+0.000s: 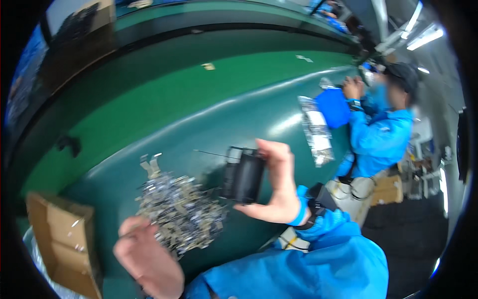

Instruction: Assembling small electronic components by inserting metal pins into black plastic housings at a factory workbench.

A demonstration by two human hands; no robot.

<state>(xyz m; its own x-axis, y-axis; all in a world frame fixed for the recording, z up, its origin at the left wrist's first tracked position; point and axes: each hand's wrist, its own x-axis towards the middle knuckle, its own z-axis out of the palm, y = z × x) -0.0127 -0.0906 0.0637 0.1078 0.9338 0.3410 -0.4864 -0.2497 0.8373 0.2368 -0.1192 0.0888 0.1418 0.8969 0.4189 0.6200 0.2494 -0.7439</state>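
My right hand [279, 187] grips a black rounded plastic housing [250, 174] between thumb and fingers, above the green work surface. A thin dark rod or wire sticks out from the housing's left side. Left of it lies a heap of small flat metal pieces [186, 212], silvery and tan. My left hand [149, 254], slightly blurred, is at the heap's near left edge with its fingers curled together. Whatever sits between those fingertips, if anything, is too small to make out.
An opened cardboard box [64, 249] stands at the left. Beyond the work surface [164, 134] runs a green belt [164, 89]. At the right, a co-worker in blue [381, 134] works beside a blue bag [333, 107] and a clear plastic packet [316, 132].
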